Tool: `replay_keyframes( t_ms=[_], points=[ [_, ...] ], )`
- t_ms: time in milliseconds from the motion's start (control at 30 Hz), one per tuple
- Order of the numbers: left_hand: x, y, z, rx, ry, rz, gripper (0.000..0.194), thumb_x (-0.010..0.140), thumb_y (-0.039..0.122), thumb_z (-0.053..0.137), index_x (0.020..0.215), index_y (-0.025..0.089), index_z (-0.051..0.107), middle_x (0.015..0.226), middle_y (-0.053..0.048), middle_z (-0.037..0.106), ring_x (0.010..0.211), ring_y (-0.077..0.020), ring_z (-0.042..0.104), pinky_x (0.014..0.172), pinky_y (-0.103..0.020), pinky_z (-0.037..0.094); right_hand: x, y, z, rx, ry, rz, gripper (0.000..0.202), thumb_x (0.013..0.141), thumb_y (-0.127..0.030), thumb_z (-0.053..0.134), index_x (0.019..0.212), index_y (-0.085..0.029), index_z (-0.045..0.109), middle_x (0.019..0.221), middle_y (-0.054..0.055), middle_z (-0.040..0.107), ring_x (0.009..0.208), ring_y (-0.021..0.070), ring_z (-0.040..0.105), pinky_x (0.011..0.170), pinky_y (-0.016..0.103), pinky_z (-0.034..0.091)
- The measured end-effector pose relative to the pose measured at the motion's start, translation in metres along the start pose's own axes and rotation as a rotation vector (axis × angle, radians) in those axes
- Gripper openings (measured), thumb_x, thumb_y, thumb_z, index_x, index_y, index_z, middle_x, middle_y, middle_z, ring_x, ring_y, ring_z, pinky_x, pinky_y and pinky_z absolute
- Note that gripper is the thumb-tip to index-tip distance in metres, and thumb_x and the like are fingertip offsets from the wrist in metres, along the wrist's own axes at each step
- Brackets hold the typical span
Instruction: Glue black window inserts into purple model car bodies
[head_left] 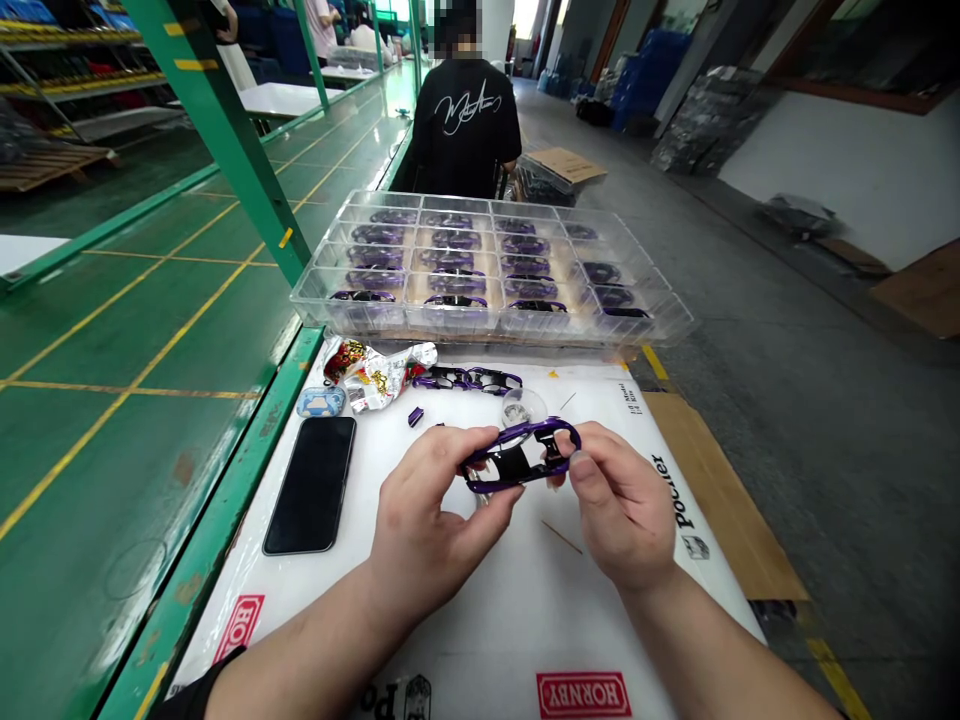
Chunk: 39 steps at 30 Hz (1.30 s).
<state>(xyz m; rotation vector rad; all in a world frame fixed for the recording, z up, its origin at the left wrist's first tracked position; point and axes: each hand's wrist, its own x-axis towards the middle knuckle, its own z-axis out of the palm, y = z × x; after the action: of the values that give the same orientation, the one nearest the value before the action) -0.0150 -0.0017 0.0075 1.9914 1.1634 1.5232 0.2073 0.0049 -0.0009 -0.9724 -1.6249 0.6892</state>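
Between my two hands, above the white-covered table, is a purple and black model car body shell [514,462] with open window gaps. My left hand [424,510] pinches its left end, thumb below and fingers above. The fingers of my right hand [626,510] close on the right end, the fingertips partly hidden behind the shell. Just beyond lie more purple car shells [491,381] and a small purple piece [415,416]. A round clear dish [517,405] sits behind the held shell, partly covered by it. Nearer me a thin brown stick [562,537] rests on the sheet.
A clear compartment tray [491,320] with many purple shells stands at the table's far end. Left are a black phone [310,486], a blue patterned case [321,402] and a crumpled wrapper [375,375]. A green post [225,130] rises at left; a person [466,125] sits ahead.
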Motion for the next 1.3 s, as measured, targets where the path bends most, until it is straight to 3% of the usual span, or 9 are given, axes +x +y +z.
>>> replay_keyframes(
  t_ms=[167, 400, 600, 700, 833, 900, 1000, 1100, 1300],
  points=[
    [-0.001, -0.002, 0.0, -0.044, -0.037, -0.072, 0.045, 0.095, 0.014, 0.088, 0.135, 0.026, 0.073, 0.107, -0.003, 0.08, 0.09, -0.0186, 0.075, 0.084, -0.031, 0.063, 0.003, 0.002, -0.001, 0.004, 0.003, -0.01, 0.031, 0.119, -0.037, 0.066, 0.094, -0.024, 0.078, 0.094, 0.005, 0.072, 0.087, 0.0219, 0.068, 0.08, 0.036, 0.057],
    [-0.001, -0.008, 0.0, 0.027, -0.009, 0.025, 0.047, 0.094, 0.01, 0.086, 0.136, 0.028, 0.073, 0.105, -0.002, 0.079, 0.089, -0.0186, 0.076, 0.086, -0.031, 0.066, 0.006, 0.007, 0.005, 0.104, 0.104, 0.1, 0.016, 0.11, -0.039, 0.081, 0.107, -0.024, 0.085, 0.091, 0.004, 0.076, 0.069, 0.0171, 0.067, 0.061, 0.028, 0.057],
    [-0.007, -0.018, 0.006, 0.121, 0.053, 0.119, 0.048, 0.102, 0.01, 0.082, 0.144, 0.031, 0.071, 0.129, -0.01, 0.073, 0.113, -0.0247, 0.079, 0.092, -0.035, 0.071, 0.015, 0.008, 0.001, 0.161, 0.036, 0.16, 0.023, 0.109, -0.044, 0.082, 0.102, -0.022, 0.085, 0.082, 0.003, 0.075, 0.065, 0.0162, 0.069, 0.061, 0.027, 0.061],
    [-0.011, -0.023, 0.009, 0.174, 0.105, 0.149, 0.059, 0.105, 0.013, 0.079, 0.158, 0.033, 0.064, 0.143, -0.013, 0.069, 0.122, -0.0272, 0.077, 0.096, -0.038, 0.072, 0.018, 0.009, -0.006, 0.211, 0.026, 0.094, 0.02, 0.11, -0.041, 0.082, 0.104, -0.023, 0.087, 0.089, 0.004, 0.076, 0.065, 0.0162, 0.073, 0.062, 0.028, 0.063],
    [-0.014, -0.036, 0.014, 0.148, 0.103, 0.062, 0.071, 0.106, 0.018, 0.077, 0.171, 0.033, 0.051, 0.153, -0.016, 0.067, 0.108, -0.0231, 0.079, 0.084, -0.034, 0.072, 0.021, 0.009, -0.02, 0.131, 0.26, -0.035, 0.015, 0.109, -0.04, 0.084, 0.106, -0.025, 0.087, 0.099, 0.006, 0.076, 0.068, 0.017, 0.075, 0.064, 0.03, 0.065],
    [-0.015, -0.046, 0.017, 0.177, 0.042, -0.039, 0.059, 0.106, 0.022, 0.074, 0.163, 0.031, 0.06, 0.148, -0.015, 0.071, 0.103, -0.0232, 0.081, 0.084, -0.036, 0.072, 0.032, 0.008, -0.03, 0.062, 0.405, -0.015, 0.024, 0.108, -0.048, 0.086, 0.105, -0.024, 0.084, 0.094, 0.005, 0.076, 0.069, 0.0185, 0.074, 0.067, 0.033, 0.066],
    [-0.015, -0.056, 0.023, 0.227, -0.128, -0.178, 0.032, 0.106, 0.027, 0.068, 0.136, 0.026, 0.078, 0.139, -0.014, 0.075, 0.115, -0.0298, 0.082, 0.096, -0.042, 0.07, 0.074, 0.01, -0.052, -0.082, 0.483, 0.084, 0.043, 0.105, -0.065, 0.084, 0.109, -0.022, 0.081, 0.084, 0.005, 0.077, 0.072, 0.0222, 0.075, 0.073, 0.037, 0.067],
    [-0.015, -0.06, 0.029, 0.248, -0.338, -0.288, 0.029, 0.104, 0.024, 0.062, 0.127, 0.023, 0.081, 0.131, -0.014, 0.076, 0.117, -0.0312, 0.081, 0.101, -0.043, 0.066, 0.147, 0.019, -0.076, -0.172, 0.511, 0.097, 0.053, 0.105, -0.072, 0.079, 0.114, -0.02, 0.079, 0.091, 0.006, 0.08, 0.077, 0.0227, 0.076, 0.077, 0.037, 0.068],
    [-0.014, -0.07, 0.041, 0.294, -0.539, -0.381, 0.028, 0.1, 0.026, 0.068, 0.123, 0.022, 0.084, 0.127, -0.013, 0.076, 0.116, -0.032, 0.079, 0.1, -0.039, 0.058, 0.287, 0.06, -0.108, -0.423, 0.528, 0.321, 0.031, 0.116, -0.046, 0.076, 0.124, -0.016, 0.077, 0.113, 0.006, 0.08, 0.094, 0.0207, 0.079, 0.088, 0.04, 0.07]
  ],
)
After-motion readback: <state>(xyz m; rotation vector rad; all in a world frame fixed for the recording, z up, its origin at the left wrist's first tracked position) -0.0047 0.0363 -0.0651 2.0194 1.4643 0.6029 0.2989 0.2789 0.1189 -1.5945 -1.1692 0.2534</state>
